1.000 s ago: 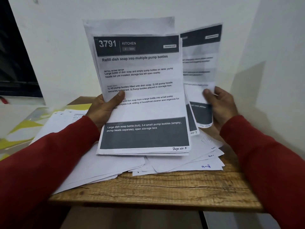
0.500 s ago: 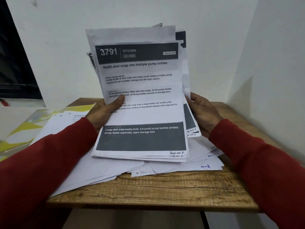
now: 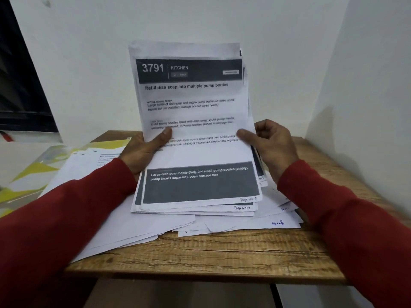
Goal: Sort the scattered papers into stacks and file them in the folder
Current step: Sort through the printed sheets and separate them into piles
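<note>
One held stack (image 3: 195, 138) (top sheet "Page No: 3"), upright between two hands: left hand (image 3: 142, 152) and right hand (image 3: 273, 145) both grip its edges, thumbs in front.

The upright sheaf of printed white pages (image 3: 191, 134) hides most fingers of both hands and the wooden bench (image 3: 200, 254) behind it. Its middle text lines are smeared, perhaps by motion. The yellow-and-clear plastic folder (image 3: 33, 172) lies partly under loose white sheets (image 3: 93, 218).

A wooden table (image 3: 200, 256) stands in a corner between two plain white walls (image 3: 89, 63). A dark window (image 3: 20, 90) is on the left.
</note>
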Available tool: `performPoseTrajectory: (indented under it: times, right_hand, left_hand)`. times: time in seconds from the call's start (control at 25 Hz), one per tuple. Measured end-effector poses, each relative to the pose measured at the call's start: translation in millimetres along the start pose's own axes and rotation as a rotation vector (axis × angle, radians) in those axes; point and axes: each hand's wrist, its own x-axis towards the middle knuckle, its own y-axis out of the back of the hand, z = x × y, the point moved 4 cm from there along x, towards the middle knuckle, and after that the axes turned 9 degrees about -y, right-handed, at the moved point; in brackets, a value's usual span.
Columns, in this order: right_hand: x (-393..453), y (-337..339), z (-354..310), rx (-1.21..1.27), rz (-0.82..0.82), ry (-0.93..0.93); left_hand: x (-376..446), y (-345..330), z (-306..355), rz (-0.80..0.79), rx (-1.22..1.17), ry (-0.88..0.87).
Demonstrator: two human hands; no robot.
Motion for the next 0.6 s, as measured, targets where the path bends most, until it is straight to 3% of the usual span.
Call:
performPoseTrajectory:
  times: [0.24, 0.48, 0.6]
  right_hand:
    - [10.0, 14.9, -7.7, 0.002, 0.027, 0.115]
    - [52.1, 136.3, -1.2, -0.121, 0.643, 0.102]
    - [65.0, 175.0, 13.1, -0.290, 0.781, 0.060]
  left_hand:
    - [2.2, 2.9, 3.3, 0.047, 0.094, -0.052]
    - [1.0, 4.9, 9.6, 0.086, 0.091, -0.095]
    - [0.1, 2.4, 12.0, 0.078, 0.071, -0.103]
